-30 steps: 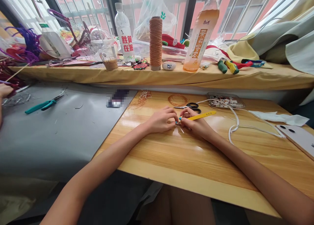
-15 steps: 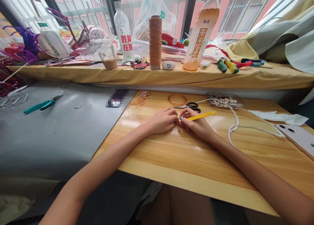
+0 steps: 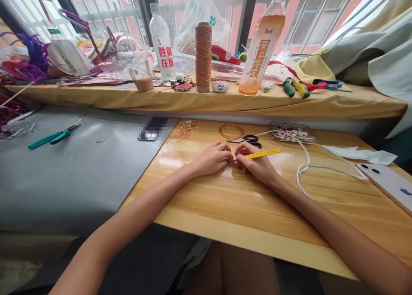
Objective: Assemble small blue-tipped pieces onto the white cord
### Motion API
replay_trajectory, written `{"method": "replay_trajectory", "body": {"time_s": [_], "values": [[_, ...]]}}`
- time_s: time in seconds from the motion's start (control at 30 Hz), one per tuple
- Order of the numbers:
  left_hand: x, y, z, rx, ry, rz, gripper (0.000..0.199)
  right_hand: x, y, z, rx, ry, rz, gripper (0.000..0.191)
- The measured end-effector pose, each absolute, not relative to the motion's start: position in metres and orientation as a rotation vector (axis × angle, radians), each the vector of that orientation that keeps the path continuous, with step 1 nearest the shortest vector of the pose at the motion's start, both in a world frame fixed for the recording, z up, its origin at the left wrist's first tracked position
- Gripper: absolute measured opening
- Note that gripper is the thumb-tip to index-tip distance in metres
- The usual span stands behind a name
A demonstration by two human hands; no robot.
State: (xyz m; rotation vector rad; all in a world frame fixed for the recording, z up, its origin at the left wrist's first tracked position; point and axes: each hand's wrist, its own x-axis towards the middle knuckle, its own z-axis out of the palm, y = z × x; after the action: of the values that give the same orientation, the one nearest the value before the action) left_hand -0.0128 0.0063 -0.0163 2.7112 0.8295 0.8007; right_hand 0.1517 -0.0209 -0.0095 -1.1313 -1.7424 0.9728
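Over the wooden tabletop [image 3: 193, 209] my two hands meet, fingertips nearly touching. My right hand [image 3: 255, 162] is closed on a pair of yellow tweezers [image 3: 265, 153], whose tips point left toward the other hand. My left hand [image 3: 214, 157] is closed in a pinch; whatever lies between its fingertips is too small to make out. Just behind the hands are black-handled scissors [image 3: 252, 139]. Beyond them rests a coil of thin orange cord [image 3: 232, 131], and to its left a bundle of short orange and white threads [image 3: 186, 127].
Teal pliers [image 3: 51, 138] and a phone [image 3: 150, 134] rest on the grey mat [image 3: 96, 170]. To the right are a white cord [image 3: 304, 162], a clear box of small pieces [image 3: 291, 133], tissue [image 3: 358, 154] and a pale phone [image 3: 386, 185]. Bottles and an orange thread spool [image 3: 203, 59] stand on the ledge.
The view has shifted slightly. A thin white bit seen below my fingertips before no longer shows. Both hands keep nearly the same pose, with the tweezers still in my right hand.
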Motion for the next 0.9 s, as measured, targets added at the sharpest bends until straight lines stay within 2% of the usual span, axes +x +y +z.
{"method": "replay_trajectory", "body": {"time_s": [0.2,0.5,0.9], "values": [[-0.022,0.01,-0.006,2.612,0.953,1.115,0.026,0.157,-0.017,-0.01,-1.117,-1.525,1.036,0.012],[-0.03,0.015,-0.002,2.667,0.675,0.637,0.021,0.152,-0.022,-0.01,-1.098,-1.69,1.081,0.009],[-0.028,0.015,-0.007,2.635,0.667,0.603,0.018,0.151,-0.023,-0.008,-1.107,-1.733,1.151,0.008]]}}
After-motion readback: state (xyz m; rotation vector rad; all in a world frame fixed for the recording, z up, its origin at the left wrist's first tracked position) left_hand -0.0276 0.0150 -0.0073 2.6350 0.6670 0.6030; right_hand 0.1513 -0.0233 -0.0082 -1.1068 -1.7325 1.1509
